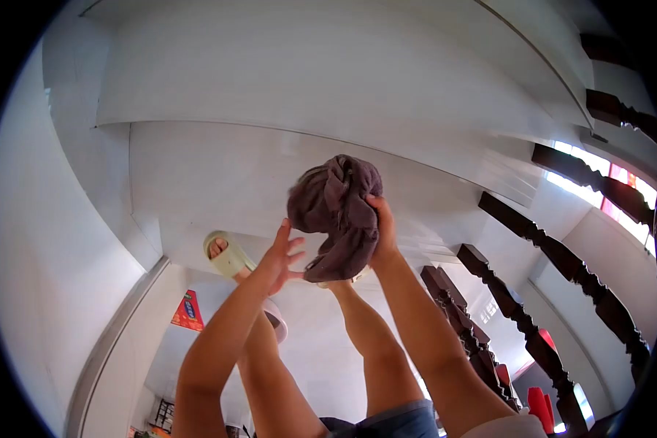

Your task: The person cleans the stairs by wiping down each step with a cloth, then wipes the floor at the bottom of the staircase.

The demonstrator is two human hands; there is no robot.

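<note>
Cloth [349, 201], gripped in the right hand [384, 232], hides some fingers; left hand [276, 261] spreads open, contact unclear.

The cloth [349, 212] is a muted purplish brown, without any clear pattern. The steps [204, 168] are greyish white, the slipper [233, 258] pale yellow-green, the balusters [578, 274] dark brown, the shorts [401, 421] dark blue. The red packet [186, 320] bears a blue patch; the window's [584, 191] colouring, washed out by glare, seems white and pink.
</note>
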